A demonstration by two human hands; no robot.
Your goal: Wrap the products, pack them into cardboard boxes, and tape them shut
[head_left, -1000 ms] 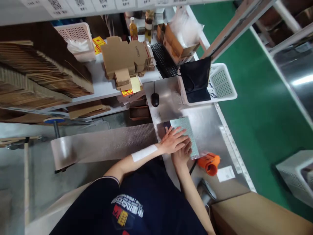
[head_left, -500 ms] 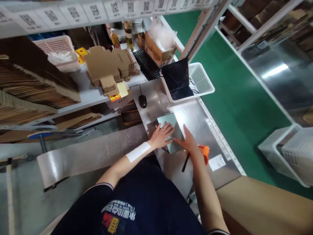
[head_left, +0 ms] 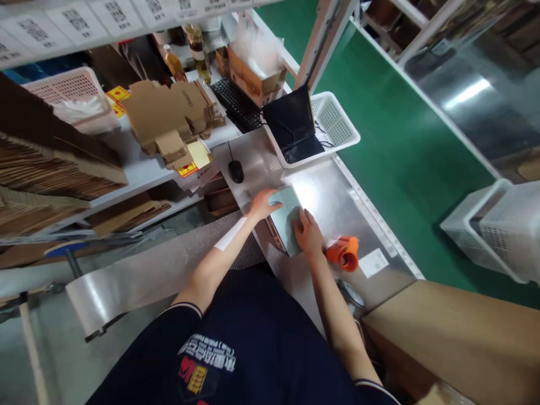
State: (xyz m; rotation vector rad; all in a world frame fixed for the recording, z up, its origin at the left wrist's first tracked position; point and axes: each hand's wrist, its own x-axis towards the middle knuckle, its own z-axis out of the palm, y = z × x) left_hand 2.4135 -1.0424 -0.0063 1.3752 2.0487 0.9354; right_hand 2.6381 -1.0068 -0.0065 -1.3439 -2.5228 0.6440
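A small pale-green box [head_left: 287,224], its side dark with some print, lies on the metal table [head_left: 248,149]. My left hand [head_left: 262,203] grips its far left end, with the thumb on the top face and the other fingers out of sight. My right hand [head_left: 309,233] holds the opposite long side, fingertips along the edge. To the right of that hand sits an orange tape dispenser [head_left: 343,253]. A white strip of paper [head_left: 230,234] lies along my left forearm.
Past the box are a black mouse [head_left: 235,171] and a white basket [head_left: 337,121] holding a dark screen. Bubble wrap [head_left: 139,287] stretches off to the left. A white label [head_left: 373,262] lies near the right edge, a large cardboard box [head_left: 455,337] nearby.
My left hand has moved from flat on the box's top to its far left end. My right hand has closed on the right side. The tape dispenser is now uncovered.
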